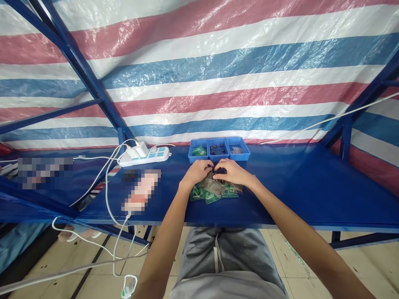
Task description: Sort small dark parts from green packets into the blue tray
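A pile of small clear plastic bags with green contents lies on the blue tabletop in front of me. My left hand reaches in from the left, fingers curled at the top edge of the pile. Opposite it, my right hand bends its fingers and thumb inward by some small black parts. What either set of fingertips grips is too small and partly hidden to name. Just beyond both hands stands a blue three-compartment tray. It has green pieces on the left, small black parts in the middle and pale clear bags on the right.
A white power strip with plugged-in chargers lies left of the tray. Nearer me is a blurred-out phone-like object on a white cable. Blue metal struts frame the table, and striped plastic sheeting hangs behind.
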{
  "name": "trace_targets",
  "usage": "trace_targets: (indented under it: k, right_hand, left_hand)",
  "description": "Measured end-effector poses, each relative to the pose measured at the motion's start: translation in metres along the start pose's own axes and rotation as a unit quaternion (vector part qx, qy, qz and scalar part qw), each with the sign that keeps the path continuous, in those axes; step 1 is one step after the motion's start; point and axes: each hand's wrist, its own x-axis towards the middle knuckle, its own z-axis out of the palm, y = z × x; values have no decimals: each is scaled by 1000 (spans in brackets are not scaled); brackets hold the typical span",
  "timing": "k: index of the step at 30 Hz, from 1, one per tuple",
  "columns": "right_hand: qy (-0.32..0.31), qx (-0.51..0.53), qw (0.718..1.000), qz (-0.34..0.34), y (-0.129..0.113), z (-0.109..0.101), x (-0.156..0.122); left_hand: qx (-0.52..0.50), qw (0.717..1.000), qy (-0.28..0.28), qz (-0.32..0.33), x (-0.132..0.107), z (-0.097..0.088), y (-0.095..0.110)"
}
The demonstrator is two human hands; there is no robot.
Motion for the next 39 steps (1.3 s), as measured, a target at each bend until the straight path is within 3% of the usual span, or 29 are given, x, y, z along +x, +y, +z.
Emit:
trace_targets:
  k: [4, 8, 13, 19, 26, 34, 39]
  right_hand:
    - [52, -7, 999, 13, -4, 7, 4]
    - [92, 43, 994, 26, -8, 11, 7]
    - [136, 118, 982, 60, -1, 12, 9]
    - [217, 223, 944, 106, 16, 10, 10]
    - [222, 320, 911, 133, 20, 14, 11]
    - [203, 321, 914, 141, 11, 9, 9]
    - [195, 243, 941, 131, 7, 7, 8]
  left_hand:
    - [-33, 997, 64, 35, 2, -1, 4]
    - [-92, 988, 122, 24, 2, -3, 15]
    - [-146, 982, 112, 31, 1, 0, 23]
    - [-55, 990, 124, 46, 0, 6, 21]
    - [12, 991, 119, 65, -1, 10, 23]
    - [42, 985, 151, 69, 0, 10, 24]
    - [44, 981, 179, 54, -1, 8, 25]
